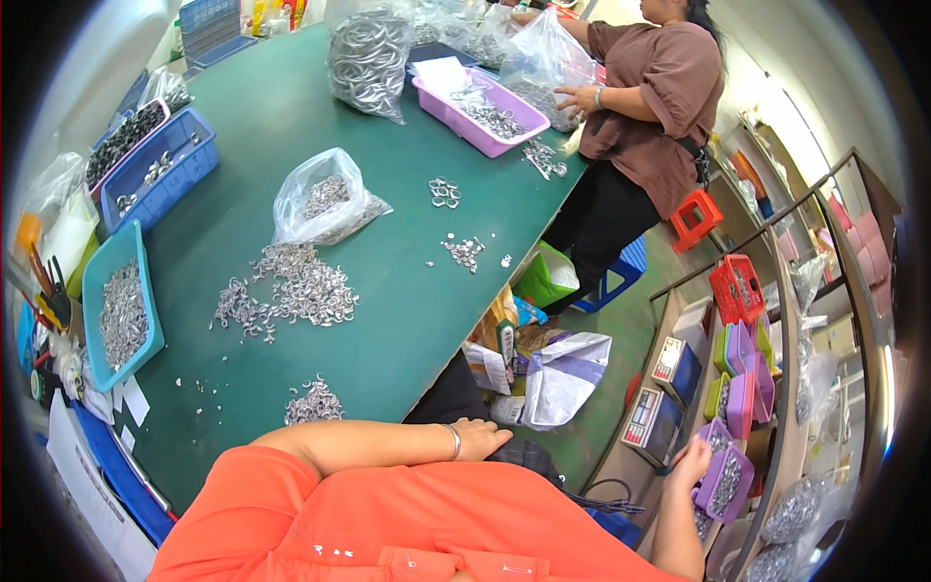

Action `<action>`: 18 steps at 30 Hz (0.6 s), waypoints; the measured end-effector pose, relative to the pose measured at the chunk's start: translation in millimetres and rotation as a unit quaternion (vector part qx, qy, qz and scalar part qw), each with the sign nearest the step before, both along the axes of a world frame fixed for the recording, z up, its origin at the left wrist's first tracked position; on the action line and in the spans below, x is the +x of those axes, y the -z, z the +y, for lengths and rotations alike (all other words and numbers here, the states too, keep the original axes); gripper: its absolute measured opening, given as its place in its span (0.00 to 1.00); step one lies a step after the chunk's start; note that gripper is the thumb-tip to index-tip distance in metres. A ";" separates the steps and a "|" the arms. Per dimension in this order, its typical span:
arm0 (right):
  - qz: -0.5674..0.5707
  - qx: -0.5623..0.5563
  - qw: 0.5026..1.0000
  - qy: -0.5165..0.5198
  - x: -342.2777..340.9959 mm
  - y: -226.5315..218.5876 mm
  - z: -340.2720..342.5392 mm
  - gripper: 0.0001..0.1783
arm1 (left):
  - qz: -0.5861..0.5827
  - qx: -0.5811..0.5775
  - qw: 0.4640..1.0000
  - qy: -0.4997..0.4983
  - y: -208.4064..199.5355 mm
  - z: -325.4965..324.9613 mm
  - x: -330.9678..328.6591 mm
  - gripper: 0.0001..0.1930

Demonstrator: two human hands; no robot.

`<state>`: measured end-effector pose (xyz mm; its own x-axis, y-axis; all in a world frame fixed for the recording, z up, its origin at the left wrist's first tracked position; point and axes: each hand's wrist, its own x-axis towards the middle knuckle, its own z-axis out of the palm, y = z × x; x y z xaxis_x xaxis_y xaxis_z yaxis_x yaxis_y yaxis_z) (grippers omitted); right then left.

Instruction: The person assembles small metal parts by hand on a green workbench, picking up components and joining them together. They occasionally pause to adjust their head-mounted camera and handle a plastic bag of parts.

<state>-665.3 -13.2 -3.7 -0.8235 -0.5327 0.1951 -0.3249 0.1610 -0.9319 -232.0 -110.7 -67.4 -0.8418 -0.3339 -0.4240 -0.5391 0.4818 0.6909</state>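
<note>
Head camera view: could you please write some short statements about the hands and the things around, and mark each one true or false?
1. The right hand is at a purple basket. True.
2. The wrist of the left hand is bare. False: a silver-coloured bracelet is on it.
3. A clear bag on the green table contains small grey pieces. True.
4. The turquoise tray stands right of that bag. False: it stands left of it.
5. The co-worker wears a brown top. True.
</note>
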 end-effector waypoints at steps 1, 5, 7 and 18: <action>-0.002 -0.018 1.000 0.021 14.8 -24.6 -22.7 0.10 | -0.017 -0.001 1.000 0.016 -2.9 -1.2 -2.3 0.36; -0.016 -0.065 0.991 -0.114 43.8 -66.4 -96.6 0.08 | -0.010 -0.010 1.000 0.000 1.8 2.1 -5.4 0.32; -0.031 -0.007 0.967 -0.254 94.9 -81.3 -127.9 0.07 | 0.003 -0.019 1.000 -0.011 3.7 1.6 -1.1 0.32; 0.316 0.009 0.551 -0.773 354.1 -73.4 -222.2 0.09 | 0.265 -0.052 0.959 -0.090 -51.4 -3.9 70.3 0.27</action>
<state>-311.2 -235.5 69.6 0.8446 -0.5093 0.1652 -0.3461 -0.7548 -0.5572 -161.7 -114.6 -16.0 -0.8547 -0.5111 0.0910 -0.2061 0.4949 0.8441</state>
